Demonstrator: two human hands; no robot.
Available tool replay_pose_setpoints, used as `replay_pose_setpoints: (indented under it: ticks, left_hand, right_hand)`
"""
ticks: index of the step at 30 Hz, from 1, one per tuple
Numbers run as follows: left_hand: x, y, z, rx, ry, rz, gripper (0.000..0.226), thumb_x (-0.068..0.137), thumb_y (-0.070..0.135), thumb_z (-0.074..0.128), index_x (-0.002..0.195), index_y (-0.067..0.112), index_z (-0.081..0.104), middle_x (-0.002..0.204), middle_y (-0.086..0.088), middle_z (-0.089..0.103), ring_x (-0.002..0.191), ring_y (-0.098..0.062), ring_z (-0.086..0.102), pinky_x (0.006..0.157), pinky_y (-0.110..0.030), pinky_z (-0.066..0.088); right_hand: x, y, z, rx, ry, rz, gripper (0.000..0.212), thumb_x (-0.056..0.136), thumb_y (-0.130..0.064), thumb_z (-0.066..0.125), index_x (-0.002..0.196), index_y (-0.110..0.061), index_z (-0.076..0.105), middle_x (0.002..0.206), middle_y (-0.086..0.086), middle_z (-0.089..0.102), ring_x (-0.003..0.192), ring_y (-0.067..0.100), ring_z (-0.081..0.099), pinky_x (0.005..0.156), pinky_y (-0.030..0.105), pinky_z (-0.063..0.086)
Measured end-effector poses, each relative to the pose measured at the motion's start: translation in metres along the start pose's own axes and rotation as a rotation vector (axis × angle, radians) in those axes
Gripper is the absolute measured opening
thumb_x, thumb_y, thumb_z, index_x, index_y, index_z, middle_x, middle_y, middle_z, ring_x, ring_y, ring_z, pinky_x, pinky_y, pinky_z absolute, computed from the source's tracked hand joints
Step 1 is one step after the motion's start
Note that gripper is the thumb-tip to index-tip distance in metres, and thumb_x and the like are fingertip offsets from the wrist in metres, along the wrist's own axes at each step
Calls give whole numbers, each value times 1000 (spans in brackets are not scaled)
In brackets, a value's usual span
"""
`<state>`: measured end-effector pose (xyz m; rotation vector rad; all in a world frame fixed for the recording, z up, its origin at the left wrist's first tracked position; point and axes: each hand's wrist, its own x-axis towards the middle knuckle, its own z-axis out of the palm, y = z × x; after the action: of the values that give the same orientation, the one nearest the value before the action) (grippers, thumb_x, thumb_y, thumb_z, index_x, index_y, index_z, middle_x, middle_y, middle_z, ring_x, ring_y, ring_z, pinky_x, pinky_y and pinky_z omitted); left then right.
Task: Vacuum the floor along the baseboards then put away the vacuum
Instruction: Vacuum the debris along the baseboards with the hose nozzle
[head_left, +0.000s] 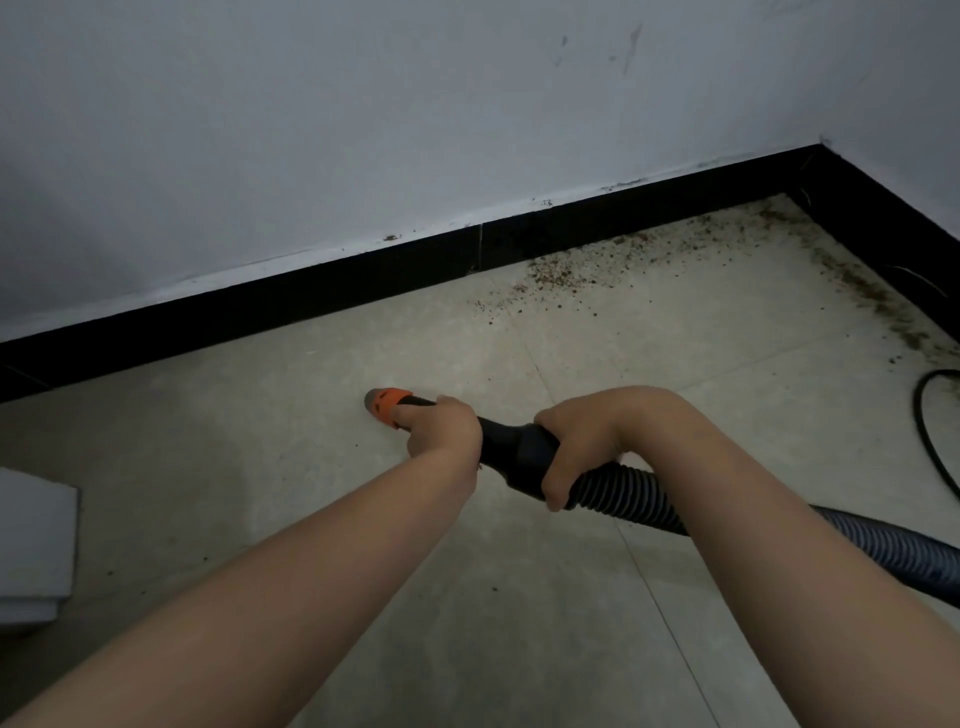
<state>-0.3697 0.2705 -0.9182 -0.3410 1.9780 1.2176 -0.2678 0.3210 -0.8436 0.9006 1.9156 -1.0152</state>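
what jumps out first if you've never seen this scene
Two bare arms reach in, the left hand gripping the vacuum's orange nozzle and the right hand gripping the ribbed hose. Beyond them, brown debris lies along the black baseboard toward the corner.

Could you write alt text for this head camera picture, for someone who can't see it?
Two hands, left hand and right hand, grip a black vacuum hose, its orange nozzle near the floor. Brown debris lies along the black baseboard toward the corner.

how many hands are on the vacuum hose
2. The left hand grips the front end just behind the orange nozzle tip; the right hand grips the black cuff where the ribbed hose begins. None hidden.
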Motion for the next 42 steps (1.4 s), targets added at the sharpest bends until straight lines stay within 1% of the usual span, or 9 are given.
replay_pose_setpoints:
  ticks: [6,11,14,23,28,31,34,38,42]
  left_hand:
    - [3,16,-23,151,-44,102,57,99,22,35,147,11,7,130,-22,47,116,-38,49,100,-48,41]
    - [-11,12,-14,97,-131,49,53,100,23,34,146,11,11,132,-18,45,118,-36,47,102,-47,40]
    - [-14,9,-4,38,-96,8,49,99,24,36,142,7,19,134,-19,44,118,-36,48,103,-45,39]
    - [26,15,-45,152,58,92,59,100,26,34,148,13,3,132,-24,45,115,-38,50,95,-44,41]
    - [53,29,-72,197,71,163,59,100,23,32,149,18,-1,128,-23,48,112,-38,51,92,-44,43]
    - [64,38,-81,206,79,180,60,100,22,33,149,20,0,130,-22,47,113,-38,51,90,-42,42]
    - [73,43,-87,215,73,198,61,100,23,34,149,22,-1,127,-22,49,110,-37,53,86,-40,44]
    - [81,49,-89,41,-6,183,66,98,22,41,149,31,1,133,-18,45,114,-36,51,98,-44,43]
    - [87,58,-90,-136,-129,105,73,95,23,49,147,40,1,143,-12,37,121,-35,46,102,-49,41]
  right_hand:
    - [10,-25,13,-86,96,-10,42,74,-31,74,103,-17,48,102,2,58,96,22,61,81,33,52]
    - [-13,-25,0,-157,47,85,43,73,-30,75,107,-14,54,102,5,62,94,23,65,77,33,55]
    - [-16,-17,-8,-137,22,104,46,73,-26,76,111,-12,55,104,9,64,94,26,66,78,36,56]
    - [37,-44,11,-146,80,-61,46,73,-29,74,109,-17,50,104,3,58,94,23,60,79,33,51]
    - [64,-69,27,-81,150,-189,52,78,-29,70,114,-15,36,89,-2,44,84,19,50,66,29,42]
    - [77,-79,33,-41,200,-262,57,79,-27,70,120,-12,33,96,2,46,84,20,50,66,29,42]
    - [90,-84,39,-33,286,-299,52,77,-28,72,108,-17,32,97,3,46,83,19,50,60,26,41]
    - [104,-87,45,27,424,-299,51,72,-28,72,98,-19,29,94,1,48,80,19,53,58,27,43]
    - [110,-91,37,175,452,-290,47,71,-22,72,97,-17,33,92,1,51,78,18,55,54,25,41]
